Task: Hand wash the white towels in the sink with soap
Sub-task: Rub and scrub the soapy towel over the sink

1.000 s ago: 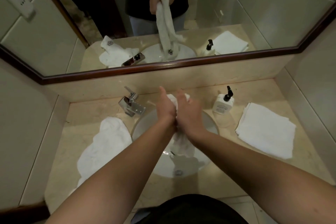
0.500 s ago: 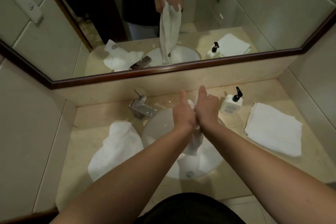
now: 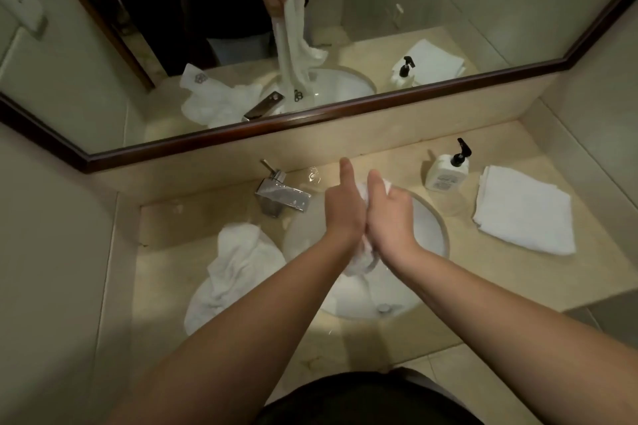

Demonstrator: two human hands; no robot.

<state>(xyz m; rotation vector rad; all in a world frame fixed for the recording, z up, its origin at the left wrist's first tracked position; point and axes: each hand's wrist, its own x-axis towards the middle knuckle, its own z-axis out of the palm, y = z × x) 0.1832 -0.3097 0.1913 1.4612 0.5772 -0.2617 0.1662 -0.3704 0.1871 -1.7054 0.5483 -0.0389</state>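
Over the round white sink (image 3: 433,235), my left hand (image 3: 343,207) and my right hand (image 3: 388,210) are pressed together around a wet white towel (image 3: 360,260). The towel hangs down from between my palms into the basin. Its top pokes out above my right hand. The mirror shows both hands gripping the towel's upper end. A white soap bottle with a black pump (image 3: 447,171) stands to the right of the sink.
A crumpled white towel (image 3: 234,269) lies on the beige counter left of the sink. A folded white towel (image 3: 524,210) lies at the right. A chrome faucet (image 3: 281,195) sits at the sink's back left. A framed mirror (image 3: 310,121) runs along the wall.
My hands have shifted against each other on the towel, and the left thumb now points up. The view has swung slightly left, so the sink sits further right.
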